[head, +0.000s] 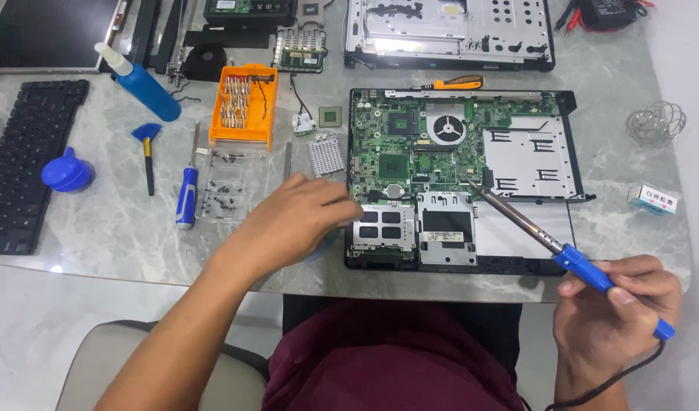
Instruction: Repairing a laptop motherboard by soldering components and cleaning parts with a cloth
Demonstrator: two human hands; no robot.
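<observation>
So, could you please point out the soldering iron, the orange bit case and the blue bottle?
soldering iron [585,268]: head view, blue handle.
orange bit case [243,106]: head view, tray middle.
blue bottle [148,91]: head view, body.

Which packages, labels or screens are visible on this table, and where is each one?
Small box: right table edge, white, red and teal print.
Screen panel: far left corner, flat, dark, unlit.
Blue bottle: beside the orange bit case, white cap, no label visible.
</observation>
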